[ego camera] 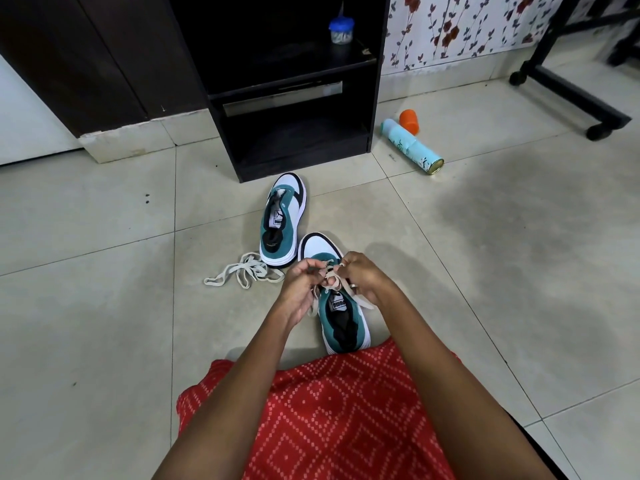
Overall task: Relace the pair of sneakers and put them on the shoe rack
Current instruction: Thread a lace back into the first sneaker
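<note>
Two teal, white and black sneakers stand on the tiled floor. The far sneaker (pixel 282 220) has no lace, and its loose cream lace (pixel 242 273) lies on the floor to its left. The near sneaker (pixel 341 317) sits just before my lap. Over its eyelets my left hand (pixel 299 285) and my right hand (pixel 360 275) each pinch a part of the cream lace (pixel 332 278), which is partly threaded through the shoe. Lace ends hang down both sides of the shoe. The black shoe rack (pixel 291 98) stands behind the far sneaker.
A blue-lidded jar (pixel 341 29) sits on the rack's upper shelf. A light-blue bottle (pixel 412 147) lies on the floor right of the rack, next to an orange cap (pixel 409 121). A black wheeled stand (pixel 568 88) is at the far right. My red patterned garment (pixel 329 410) covers my lap.
</note>
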